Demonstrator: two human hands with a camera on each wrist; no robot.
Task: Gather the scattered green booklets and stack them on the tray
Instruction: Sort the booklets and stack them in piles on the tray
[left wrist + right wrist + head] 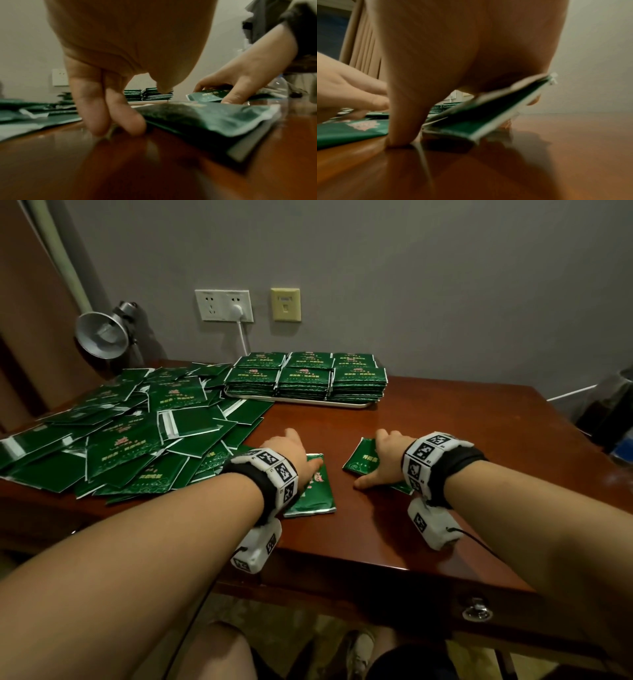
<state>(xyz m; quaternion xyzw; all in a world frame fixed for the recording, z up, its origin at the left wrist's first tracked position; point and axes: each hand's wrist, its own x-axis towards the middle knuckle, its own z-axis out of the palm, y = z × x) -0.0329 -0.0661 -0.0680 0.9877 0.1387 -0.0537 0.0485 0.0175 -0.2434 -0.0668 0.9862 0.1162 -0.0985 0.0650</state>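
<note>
My left hand arches over a small stack of green booklets near the table's front edge. Its straight fingers press down against the stack's left edge, and the thumb lies over the top. Just to the right, my right hand pinches another green booklet between thumb and fingers, and one side is tilted up off the table. At the back, a metal tray carries neat stacks of booklets. A big loose pile of booklets covers the table's left side.
A red-brown wooden table has bare surface on its right half. At the back left stands a clamp lamp. On the wall are sockets with a white plug and cable. Dark bags sit beyond the right edge.
</note>
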